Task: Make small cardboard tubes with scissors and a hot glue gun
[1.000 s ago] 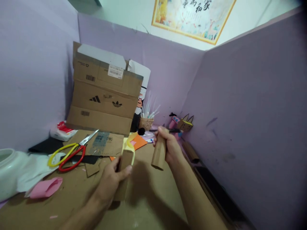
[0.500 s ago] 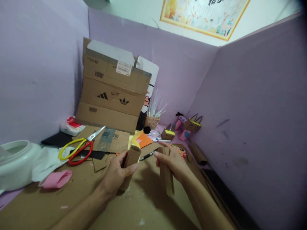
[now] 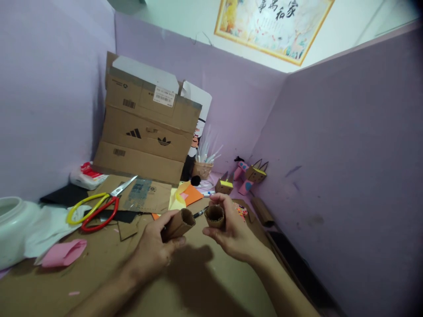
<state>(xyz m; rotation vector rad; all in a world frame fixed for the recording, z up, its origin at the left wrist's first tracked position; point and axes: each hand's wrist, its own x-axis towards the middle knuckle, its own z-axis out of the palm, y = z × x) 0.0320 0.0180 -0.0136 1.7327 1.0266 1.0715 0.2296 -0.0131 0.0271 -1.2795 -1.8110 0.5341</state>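
Note:
My left hand (image 3: 155,244) is closed around a brown cardboard tube (image 3: 180,223), whose open end tilts up and to the right. In my right hand (image 3: 234,231) is a second cardboard tube (image 3: 214,216), its hollow mouth turned toward me and its corrugated edge showing. The two tubes are held close to each other but apart, above the cardboard-covered tabletop (image 3: 211,281). A dark pen (image 3: 200,213) lies behind them, partly hidden by the right tube. Most of the right tube's length is hidden by my hand.
Scissors (image 3: 99,212) with yellow and red handles lie at left, near a pink paper loop (image 3: 64,253) and a white pot (image 3: 13,235). A flattened shoebox (image 3: 145,141) leans at the back. Another cardboard tube (image 3: 262,211) rests by the right wall.
My right hand has turned its tube from hanging downward to pointing its open end at me, bringing it nearer the left one. The left tube has tipped rightward. The view has shifted slightly.

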